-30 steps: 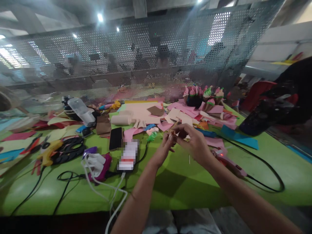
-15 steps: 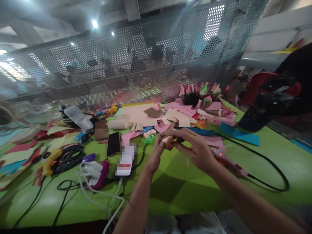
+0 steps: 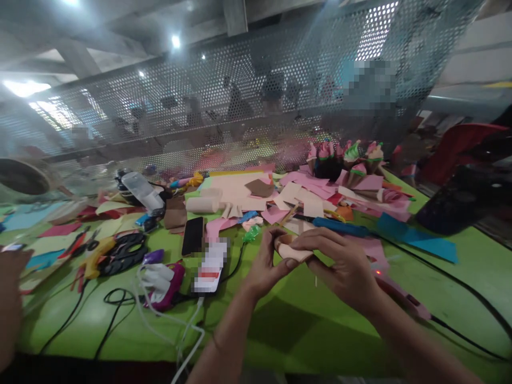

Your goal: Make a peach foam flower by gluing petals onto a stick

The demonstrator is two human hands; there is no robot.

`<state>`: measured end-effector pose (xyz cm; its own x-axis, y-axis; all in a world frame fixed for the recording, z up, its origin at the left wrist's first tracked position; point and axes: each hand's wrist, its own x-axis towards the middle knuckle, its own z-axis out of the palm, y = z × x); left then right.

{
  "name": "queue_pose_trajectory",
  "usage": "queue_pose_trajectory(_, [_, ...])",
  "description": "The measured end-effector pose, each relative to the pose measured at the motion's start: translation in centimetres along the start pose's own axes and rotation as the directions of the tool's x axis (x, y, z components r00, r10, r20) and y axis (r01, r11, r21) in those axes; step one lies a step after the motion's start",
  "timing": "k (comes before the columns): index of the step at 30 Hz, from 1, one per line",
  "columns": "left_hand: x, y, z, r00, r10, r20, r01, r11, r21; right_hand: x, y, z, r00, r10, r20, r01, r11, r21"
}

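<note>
Above the green table, both hands hold a peach foam piece (image 3: 294, 253) that curves into a loose roll. My left hand (image 3: 267, 264) wraps its fingers and thumb round the left end. My right hand (image 3: 338, 261) pinches the right side between thumb and fingers. A thin pale stick shows just below my right hand. Beside my right wrist lies a pink corded tool (image 3: 404, 298) with a red light on. A blue corded tool (image 3: 340, 226) rests behind the hands.
Foam sheets (image 3: 240, 186) cover the back, with ice-cream-shaped crafts (image 3: 352, 154) at back right. Two phones (image 3: 193, 236), a magenta power strip (image 3: 166, 285) with white cables, and a yellow tool (image 3: 96, 257) lie left. Another person's arm (image 3: 8, 309) enters at far left.
The peach piece shows larger and flatter between my hands, where it was a small tight curl. The view has turned slightly left, and another person's arm has appeared at the left edge.
</note>
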<state>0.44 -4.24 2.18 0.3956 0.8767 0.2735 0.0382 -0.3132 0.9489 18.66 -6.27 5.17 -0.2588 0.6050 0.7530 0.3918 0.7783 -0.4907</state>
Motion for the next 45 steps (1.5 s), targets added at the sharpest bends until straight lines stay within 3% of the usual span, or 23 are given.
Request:
queue_pose_trajectory(10, [-0.1,-0.1,0.5,0.991,-0.113,-0.065,0.098,0.974,-0.203,0.2,0.1,-0.1,0.999,0.026,-0.045,-0.030,0.994,-0.104])
queue_pose_trajectory(14, [0.0,-0.2,0.6,0.986,-0.129,-0.101,0.102,0.966,-0.236,0.1,0.2,0.3,0.999,-0.028,-0.031,0.023,0.990,-0.142])
queue_pose_trajectory(21, [0.0,-2.0,0.7,0.990,-0.128,-0.063,0.099,0.936,-0.338,0.0,0.4,0.8,0.992,-0.125,-0.022,0.119,0.976,-0.181])
queue_pose_trajectory(34, [-0.3,-1.8,0.6,0.991,-0.127,-0.040,0.107,0.937,-0.332,-0.1,0.7,0.8,0.992,-0.122,-0.004,0.120,0.977,-0.177])
queue_pose_trajectory(39, [0.0,-2.0,0.6,0.991,-0.116,-0.060,0.088,0.930,-0.356,-0.1,0.9,0.8,0.997,-0.076,0.017,0.078,0.985,-0.153])
queue_pose_trajectory(45, [0.3,-1.8,0.6,0.986,-0.125,-0.115,0.079,0.937,-0.340,-0.3,1.4,0.9,0.996,0.084,-0.027,-0.086,0.991,-0.099])
